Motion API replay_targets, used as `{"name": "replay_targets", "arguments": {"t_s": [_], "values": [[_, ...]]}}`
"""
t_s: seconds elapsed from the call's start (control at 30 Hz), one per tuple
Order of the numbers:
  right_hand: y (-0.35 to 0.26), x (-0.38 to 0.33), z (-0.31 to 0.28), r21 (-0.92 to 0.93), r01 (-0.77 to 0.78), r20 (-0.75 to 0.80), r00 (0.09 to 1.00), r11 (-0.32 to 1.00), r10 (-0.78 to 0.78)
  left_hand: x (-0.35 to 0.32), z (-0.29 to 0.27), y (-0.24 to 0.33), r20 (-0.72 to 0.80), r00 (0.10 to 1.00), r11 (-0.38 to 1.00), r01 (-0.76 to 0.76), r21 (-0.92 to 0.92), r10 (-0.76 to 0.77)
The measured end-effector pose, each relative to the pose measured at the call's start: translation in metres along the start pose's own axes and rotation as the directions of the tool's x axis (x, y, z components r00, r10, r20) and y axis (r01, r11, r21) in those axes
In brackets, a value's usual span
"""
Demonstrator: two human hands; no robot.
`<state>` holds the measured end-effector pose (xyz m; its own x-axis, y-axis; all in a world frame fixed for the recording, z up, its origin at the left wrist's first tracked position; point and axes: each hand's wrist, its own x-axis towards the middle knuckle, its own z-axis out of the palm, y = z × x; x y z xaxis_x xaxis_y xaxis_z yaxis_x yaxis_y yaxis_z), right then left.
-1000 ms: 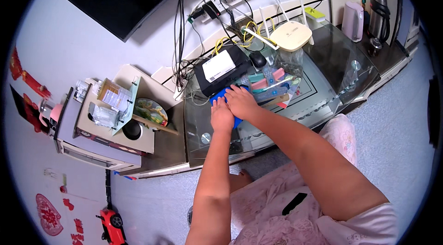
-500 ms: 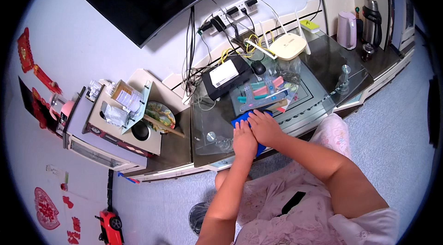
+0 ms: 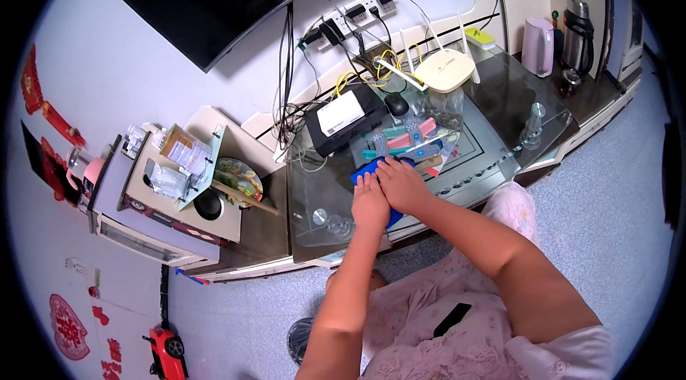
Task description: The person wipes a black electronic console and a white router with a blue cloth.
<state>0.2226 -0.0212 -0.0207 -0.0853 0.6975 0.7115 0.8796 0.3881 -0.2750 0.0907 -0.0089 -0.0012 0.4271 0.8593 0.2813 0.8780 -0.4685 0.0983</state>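
Note:
Both hands rest side by side on a flat blue item (image 3: 361, 171), perhaps a pouch or case, at the front of the glass-topped cabinet. My left hand (image 3: 370, 200) lies over its left part, fingers stretched forward. My right hand (image 3: 401, 185) lies flat beside it, its fingers touching or nearly touching the left ones. Most of the blue item is hidden under the hands; one corner shows near the wrists. Just beyond the fingers is a pile of stationery-like pieces (image 3: 409, 138) in teal, pink and clear plastic, with a brownish piece (image 3: 429, 163) near my right hand.
Behind the pile are a black box (image 3: 336, 138) with a white box (image 3: 341, 114) on it, a mouse (image 3: 396, 104) and a white router (image 3: 444, 71). Cables tangle below a power strip (image 3: 366, 8). A toy kitchen (image 3: 153, 219) stands left; a pink kettle (image 3: 537, 47) and flask (image 3: 577, 37) stand right.
The view has shifted slightly, so the cabinet and hands sit a little farther left and higher. The hands stay on the blue item with little other visible change.

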Motion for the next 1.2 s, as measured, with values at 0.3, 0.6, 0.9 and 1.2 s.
{"name": "replay_targets", "arguments": {"t_s": [0.3, 0.6, 0.9, 1.2], "values": [[0.034, 0.047, 0.04, -0.007, -0.029, -0.023, 0.999, 1.0, 0.029, 0.065, 0.02, -0.024, -0.021, 0.999, 0.996, 0.044, -0.075, -0.046], [0.05, 0.071, 0.061, -0.069, -0.032, -0.052, 0.998, 0.997, 0.029, 0.094, 0.025, -0.033, -0.048, 0.994, 0.982, 0.093, -0.165, -0.103], [0.026, 0.029, 0.025, -0.057, -0.039, 0.071, 0.997, 0.998, 0.043, 0.04, 0.014, -0.01, -0.035, 0.994, 0.977, 0.097, -0.189, -0.106], [-0.011, -0.028, -0.028, -0.065, -0.019, 0.078, 0.997, 0.998, 0.024, -0.031, -0.008, 0.022, -0.027, 0.999, 0.986, 0.017, -0.164, -0.021]]}}
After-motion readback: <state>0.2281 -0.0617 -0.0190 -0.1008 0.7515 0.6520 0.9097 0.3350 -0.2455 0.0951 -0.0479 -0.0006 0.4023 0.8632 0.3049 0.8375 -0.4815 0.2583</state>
